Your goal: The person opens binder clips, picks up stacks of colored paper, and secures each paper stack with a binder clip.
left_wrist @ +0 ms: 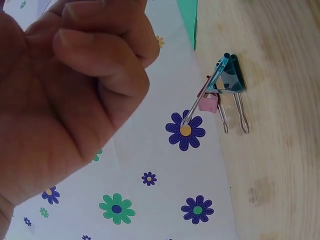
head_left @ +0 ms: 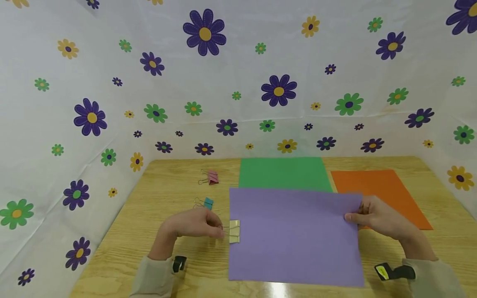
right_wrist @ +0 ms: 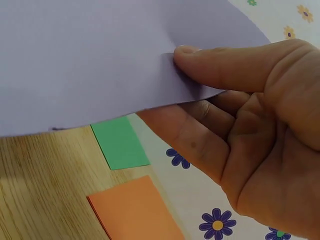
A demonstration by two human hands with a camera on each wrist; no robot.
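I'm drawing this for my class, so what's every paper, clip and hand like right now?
Purple paper, held up, bent at right
Yellow clip, on the purple paper's left edge
Blue clip, shut, loose
Pink clip, shut, loose
Green paper, lying flat, partly hidden
Orange paper, lying flat
Left hand, pinching the yellow clip's handles
Right hand, gripping the purple paper's edge

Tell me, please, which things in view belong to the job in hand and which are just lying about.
Likely in the job:
purple sheet, pinched by the right grip
pale yellow binder clip, at the sheet's left edge, held by the left grip

Lying about, held by neither:
pink binder clip
teal binder clip
green paper
orange paper
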